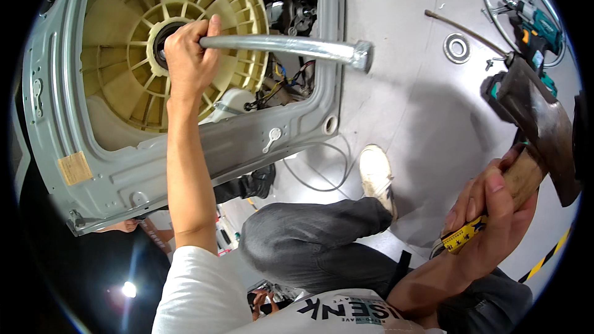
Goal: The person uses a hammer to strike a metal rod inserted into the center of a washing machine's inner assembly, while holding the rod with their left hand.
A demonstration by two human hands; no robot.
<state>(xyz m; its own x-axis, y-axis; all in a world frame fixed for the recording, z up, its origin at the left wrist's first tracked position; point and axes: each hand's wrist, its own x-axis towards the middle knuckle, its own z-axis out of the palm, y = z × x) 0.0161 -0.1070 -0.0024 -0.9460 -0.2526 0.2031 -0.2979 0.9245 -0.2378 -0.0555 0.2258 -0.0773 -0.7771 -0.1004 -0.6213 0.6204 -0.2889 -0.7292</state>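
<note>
My left hand point(190, 55) is closed round a silver metal bar point(278, 46) with a thick, nut-like end. The hand sits over the ribbed cream plastic tub point(127, 37) of a washing machine, at its central hub point(162, 49). The bar points right, past the edge of the grey cabinet point(247, 145); its hidden end lies in or behind my hand. My right hand point(495, 204) is wrapped round the wooden handle point(526, 176) of an axe, close below its broad dark head point(535, 105). A yellow label point(465, 235) shows at the handle's lower part.
A ring bearing point(456, 48) and a thin rod point(464, 29) lie on the grey floor at right. Beyond them are a teal power drill point(538, 28) and a coiled hose point(495, 6). Wires point(281, 80) show inside the cabinet. Another person's dark shoe point(263, 180) is beside it.
</note>
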